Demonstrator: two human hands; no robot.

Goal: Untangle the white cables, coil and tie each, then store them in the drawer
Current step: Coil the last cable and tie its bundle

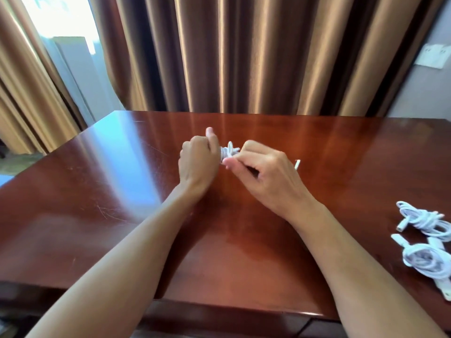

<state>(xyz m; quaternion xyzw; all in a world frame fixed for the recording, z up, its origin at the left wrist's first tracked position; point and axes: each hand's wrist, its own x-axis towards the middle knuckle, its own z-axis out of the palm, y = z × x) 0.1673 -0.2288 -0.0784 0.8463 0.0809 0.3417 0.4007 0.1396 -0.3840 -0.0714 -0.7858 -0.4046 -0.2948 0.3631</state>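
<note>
Step in hand: judged to be tying off the third cable; coiling appeared finished, the wrap not yet secured.
Cable in work [228, 152]: a small white bundle held above the middle of the worktop [97, 191], between the two hands.
Left hand [199, 162]: grip clenched round the left end of the bundle, thumb raised.
Right hand [266, 172]: grip pinching the loose tail just right of the bundle; a white connector end [297, 164] protruded past the knuckles.
Finished coils: near coil [424, 262] and far coil [424, 220] lay on the worktop, well to the right of the held bundle, just beside each other.
Drawer: its front probably below the worktop's near edge, but could not be told for certain.
Next move: judged to require drawing the tail snug through the wrap while the left hand kept the loops from springing apart.
</note>
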